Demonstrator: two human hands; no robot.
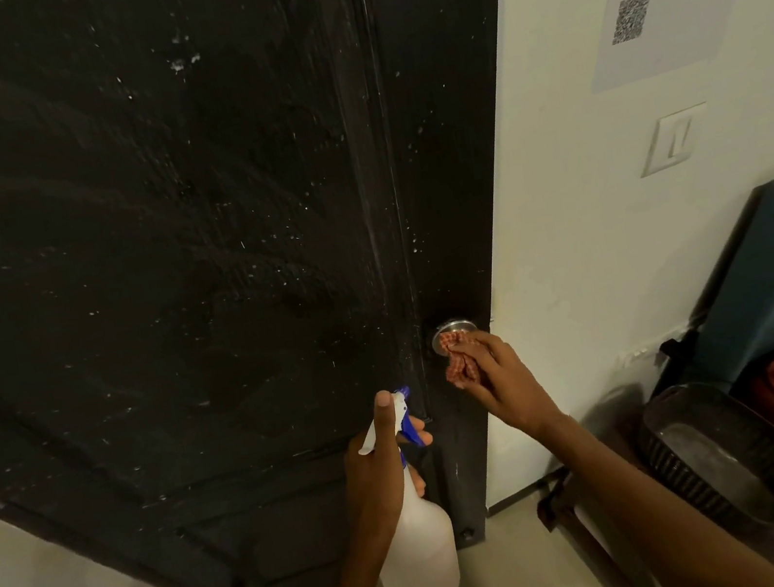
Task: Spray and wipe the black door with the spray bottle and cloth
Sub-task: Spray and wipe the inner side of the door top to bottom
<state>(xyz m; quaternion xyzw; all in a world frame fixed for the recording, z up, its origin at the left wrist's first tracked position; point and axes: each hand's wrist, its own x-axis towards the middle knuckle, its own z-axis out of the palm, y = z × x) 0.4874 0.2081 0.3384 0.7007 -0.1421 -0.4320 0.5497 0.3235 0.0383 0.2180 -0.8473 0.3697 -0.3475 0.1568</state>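
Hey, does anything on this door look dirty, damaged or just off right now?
Yes. The black door is peppered with white specks and faint smeary streaks across its panel, thickest near the top middle. The right hand presses the cloth on the knob, not the marked panel. No breakage shows.

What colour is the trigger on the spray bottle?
Blue. The trigger and nozzle tip are blue on the white spray bottle, seen best in the head view.

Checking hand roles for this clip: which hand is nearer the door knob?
Right. The right hand presses the cloth against the knob. The left hand holds the spray bottle lower and to the left, apart from the knob.
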